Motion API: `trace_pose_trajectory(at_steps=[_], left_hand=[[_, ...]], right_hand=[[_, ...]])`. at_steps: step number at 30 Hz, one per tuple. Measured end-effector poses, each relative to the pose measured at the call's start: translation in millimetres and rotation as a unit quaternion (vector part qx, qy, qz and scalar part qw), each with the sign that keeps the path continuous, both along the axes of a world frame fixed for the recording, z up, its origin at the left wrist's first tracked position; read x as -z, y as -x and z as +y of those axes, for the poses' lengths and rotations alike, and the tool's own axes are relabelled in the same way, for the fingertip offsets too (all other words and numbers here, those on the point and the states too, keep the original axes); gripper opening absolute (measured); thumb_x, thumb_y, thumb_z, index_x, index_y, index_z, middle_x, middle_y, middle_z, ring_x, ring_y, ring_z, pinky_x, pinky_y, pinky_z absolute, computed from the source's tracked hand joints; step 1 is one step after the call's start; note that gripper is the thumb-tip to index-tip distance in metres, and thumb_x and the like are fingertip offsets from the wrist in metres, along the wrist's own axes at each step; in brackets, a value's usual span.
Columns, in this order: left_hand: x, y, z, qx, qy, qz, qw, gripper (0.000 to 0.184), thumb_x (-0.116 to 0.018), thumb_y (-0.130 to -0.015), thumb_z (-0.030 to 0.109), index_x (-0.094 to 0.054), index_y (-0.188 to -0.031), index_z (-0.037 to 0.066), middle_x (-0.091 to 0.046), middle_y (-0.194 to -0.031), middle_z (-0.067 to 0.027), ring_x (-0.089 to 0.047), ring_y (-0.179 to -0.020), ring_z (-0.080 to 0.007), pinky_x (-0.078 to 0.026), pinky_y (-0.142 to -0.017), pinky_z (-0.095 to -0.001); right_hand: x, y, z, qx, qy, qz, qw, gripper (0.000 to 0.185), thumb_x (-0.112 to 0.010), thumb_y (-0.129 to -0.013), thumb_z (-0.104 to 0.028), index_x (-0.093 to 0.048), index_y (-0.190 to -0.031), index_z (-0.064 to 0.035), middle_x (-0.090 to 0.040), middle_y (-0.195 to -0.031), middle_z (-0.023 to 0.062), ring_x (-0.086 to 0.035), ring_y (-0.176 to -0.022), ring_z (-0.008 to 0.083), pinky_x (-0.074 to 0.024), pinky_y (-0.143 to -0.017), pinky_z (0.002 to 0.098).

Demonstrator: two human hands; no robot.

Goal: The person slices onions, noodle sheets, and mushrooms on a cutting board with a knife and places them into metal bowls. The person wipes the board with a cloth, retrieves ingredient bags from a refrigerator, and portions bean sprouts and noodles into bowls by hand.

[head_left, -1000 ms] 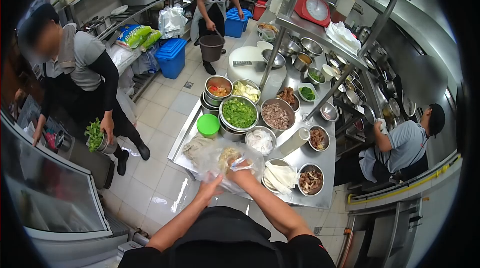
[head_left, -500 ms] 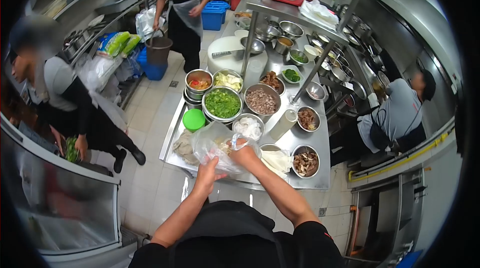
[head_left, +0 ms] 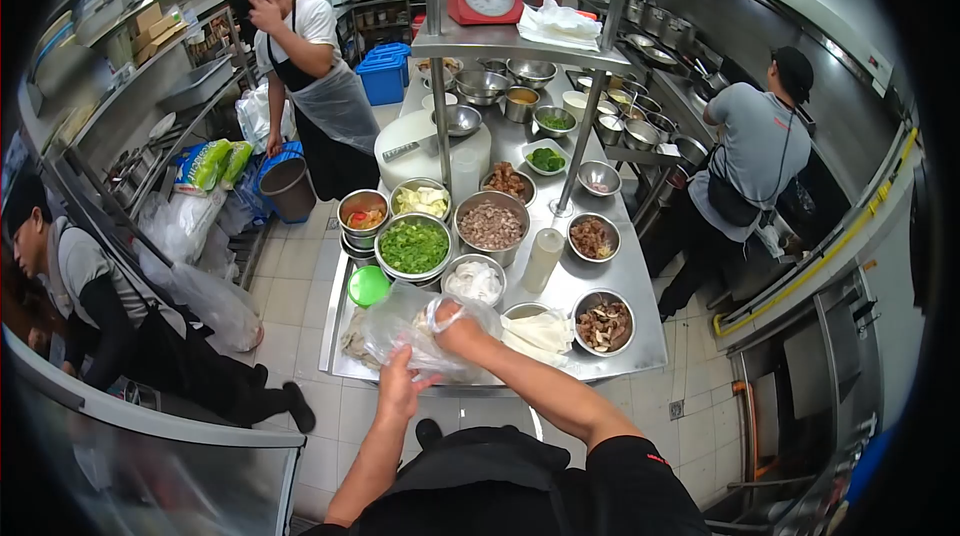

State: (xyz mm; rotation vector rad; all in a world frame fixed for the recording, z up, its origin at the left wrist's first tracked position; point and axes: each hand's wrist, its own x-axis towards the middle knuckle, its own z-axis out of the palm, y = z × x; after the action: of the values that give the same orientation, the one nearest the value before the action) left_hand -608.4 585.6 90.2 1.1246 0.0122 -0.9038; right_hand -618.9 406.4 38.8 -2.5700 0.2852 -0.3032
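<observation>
A clear plastic bag (head_left: 392, 321) lies at the near edge of the steel table, with something pale inside. My left hand (head_left: 402, 388) grips its near side, thumb up. Curled at the bag's mouth is my right hand (head_left: 462, 334); its fingertips are partly covered by the plastic, and what they hold cannot be made out. Just beyond stand a bowl of white food (head_left: 473, 281), a bowl of chopped greens (head_left: 412, 246) and a green lid (head_left: 368, 285). A folded pale cloth (head_left: 540, 338) lies right of my right hand.
Bowls of sliced mushrooms (head_left: 604, 324) and diced meat (head_left: 492, 224), plus a squeeze bottle (head_left: 543, 261), crowd the steel table (head_left: 640, 346). A shelf post (head_left: 585, 131) rises from it. Co-workers stand at left, back left and right. A knife (head_left: 402, 150) rests on a round board (head_left: 395, 171).
The view has tilted up and shifted. Both hands stay at the bag. The back-left co-worker has raised a hand to the face, and the dark bucket now stands lower, by the blue bin.
</observation>
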Motion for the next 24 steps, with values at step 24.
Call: trace_pose_trajectory(at_steps=[24], left_hand=[[-58.8,18.9,-0.7,0.008,0.045,0.013,0.999,0.071,-0.050,-0.092,0.031,-0.010,-0.151,0.025,-0.028,-0.145,-0.0099,-0.037,-0.123,-0.0390,-0.047,-0.085,-0.0516]], right_hand=[[-98.4,26.9,-21.3,0.126,-0.041,-0.053,0.990,0.038,-0.072,-0.062,-0.006,-0.070,-0.099,-0.0060,-0.063,-0.098,0.0196,-0.061,-0.092,0.0371,-0.0497,-0.083,0.0414]])
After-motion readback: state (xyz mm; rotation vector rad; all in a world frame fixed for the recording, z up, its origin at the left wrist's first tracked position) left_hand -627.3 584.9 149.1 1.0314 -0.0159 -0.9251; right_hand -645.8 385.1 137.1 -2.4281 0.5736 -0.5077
